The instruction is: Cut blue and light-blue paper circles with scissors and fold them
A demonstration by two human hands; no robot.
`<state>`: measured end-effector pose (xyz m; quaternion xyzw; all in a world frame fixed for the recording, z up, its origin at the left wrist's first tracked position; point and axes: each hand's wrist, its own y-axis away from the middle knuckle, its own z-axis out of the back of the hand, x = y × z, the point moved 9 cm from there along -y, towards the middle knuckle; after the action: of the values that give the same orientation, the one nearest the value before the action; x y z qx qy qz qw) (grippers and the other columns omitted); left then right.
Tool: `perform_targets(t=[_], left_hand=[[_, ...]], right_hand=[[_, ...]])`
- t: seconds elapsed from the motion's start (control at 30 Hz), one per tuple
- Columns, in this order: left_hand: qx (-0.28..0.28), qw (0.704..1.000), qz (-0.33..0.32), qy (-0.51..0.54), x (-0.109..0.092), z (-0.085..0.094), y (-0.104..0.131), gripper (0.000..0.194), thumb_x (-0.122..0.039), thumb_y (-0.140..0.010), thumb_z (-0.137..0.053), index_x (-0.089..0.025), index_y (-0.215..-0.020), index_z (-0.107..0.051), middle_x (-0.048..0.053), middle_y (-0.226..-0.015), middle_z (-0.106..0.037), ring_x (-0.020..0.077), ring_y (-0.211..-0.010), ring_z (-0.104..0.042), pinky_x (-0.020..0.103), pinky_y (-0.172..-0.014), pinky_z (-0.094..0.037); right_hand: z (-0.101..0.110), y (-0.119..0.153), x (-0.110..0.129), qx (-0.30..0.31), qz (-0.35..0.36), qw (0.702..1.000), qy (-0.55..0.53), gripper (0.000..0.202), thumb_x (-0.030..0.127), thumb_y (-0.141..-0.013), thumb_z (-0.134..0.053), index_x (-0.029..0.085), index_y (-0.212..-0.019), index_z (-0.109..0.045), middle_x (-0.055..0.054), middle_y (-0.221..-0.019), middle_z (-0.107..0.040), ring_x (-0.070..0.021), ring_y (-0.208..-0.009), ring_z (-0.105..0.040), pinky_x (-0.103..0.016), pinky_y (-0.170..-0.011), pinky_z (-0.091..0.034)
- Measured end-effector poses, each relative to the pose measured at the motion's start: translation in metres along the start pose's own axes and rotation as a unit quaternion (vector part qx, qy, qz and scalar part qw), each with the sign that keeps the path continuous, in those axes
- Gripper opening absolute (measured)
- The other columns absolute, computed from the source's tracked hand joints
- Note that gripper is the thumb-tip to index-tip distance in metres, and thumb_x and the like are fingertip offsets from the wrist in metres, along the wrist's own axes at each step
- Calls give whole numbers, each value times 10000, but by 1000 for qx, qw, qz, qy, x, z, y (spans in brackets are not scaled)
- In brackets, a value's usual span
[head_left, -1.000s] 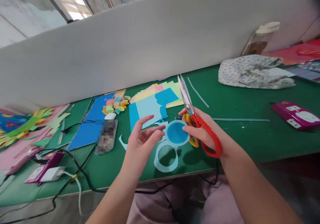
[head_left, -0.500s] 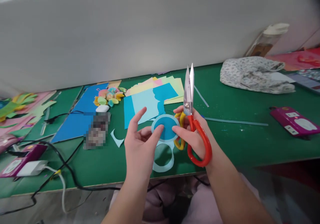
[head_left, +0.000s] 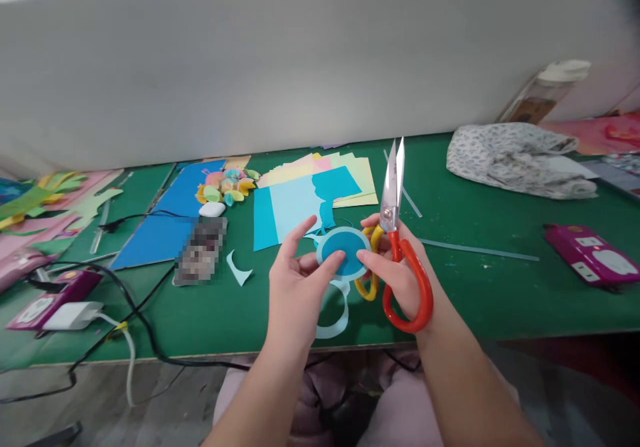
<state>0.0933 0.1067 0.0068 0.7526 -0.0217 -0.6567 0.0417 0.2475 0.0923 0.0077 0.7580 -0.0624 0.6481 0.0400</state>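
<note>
Between both hands is a paper disc (head_left: 350, 240), darker blue in the middle with a pale blue rim. My left hand (head_left: 303, 280) pinches its left side with the thumb on top; the index finger sticks up. My right hand (head_left: 400, 274) pinches the disc's right side by thumb and fingers. Scissors (head_left: 389, 212) with one red and one yellow handle loop also hang on my right hand, blades pointing up and slightly apart. Below the disc lies a pale blue cut-out ring scrap (head_left: 340, 324), partly hidden by my left hand. Blue paper sheets (head_left: 295, 204) lie just behind.
Several pastel sheets (head_left: 367, 177), a paper flower cluster (head_left: 227, 187), a blue board (head_left: 155, 224) and a curved paper scrap (head_left: 239, 270) lie around. Purple power strips (head_left: 593, 254) flank both sides, with black cables (head_left: 145, 320) at left. A patterned cloth (head_left: 510, 157) lies at right.
Both hands, with the disc and scissors, sit slightly further right in view. The table's things have also shifted a little as the camera moved. The hold on the disc looks the same.
</note>
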Motion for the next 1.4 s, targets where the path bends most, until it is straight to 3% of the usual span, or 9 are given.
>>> perform_targets(t=[0.3, 0.4, 1.13, 1.4], left_hand=[[-3, 1000, 4, -2, -3, -5, 3, 700, -237, -660, -787, -194, -1308, -528, -78, -526, -621, 57, -473, -540, 146, -520, -456], [-2, 1000, 6, -13, -6, -9, 5, 708, -222, -655, -782, -188, -1314, -525, -115, -472, -536, 45, -446, -484, 141, -501, -418], [3, 999, 0, -50, -5, -6, 3, 644, -242, -667, -780, -231, -1275, -571, -123, -452, -435, 49, -447, -449, 153, -510, -430], [-16, 997, 17, 75, 10, -7, 4, 698, -256, -664, -799, -212, -1305, -527, -44, -619, -671, 70, -526, -578, 160, -540, -462]], right_hand=[[7, -3, 1, -12, 30, 999, -17, 269, 224, -768, -675, 275, -1011, -571, 47, -774, -560, -106, -598, -557, -247, -545, -525], [7, -3, 3, -7, 45, 999, 0, 281, 201, -763, -672, 276, -1012, -566, 48, -763, -563, -117, -641, -563, -257, -582, -502], [7, 0, 5, -27, 43, 999, 7, 319, 171, -715, -662, 271, -995, -548, 56, -752, -535, -95, -592, -517, -234, -540, -460], [4, 2, -2, -89, 69, 994, -17, 300, 203, -721, -667, 269, -988, -547, 51, -773, -527, -113, -640, -541, -260, -602, -491]])
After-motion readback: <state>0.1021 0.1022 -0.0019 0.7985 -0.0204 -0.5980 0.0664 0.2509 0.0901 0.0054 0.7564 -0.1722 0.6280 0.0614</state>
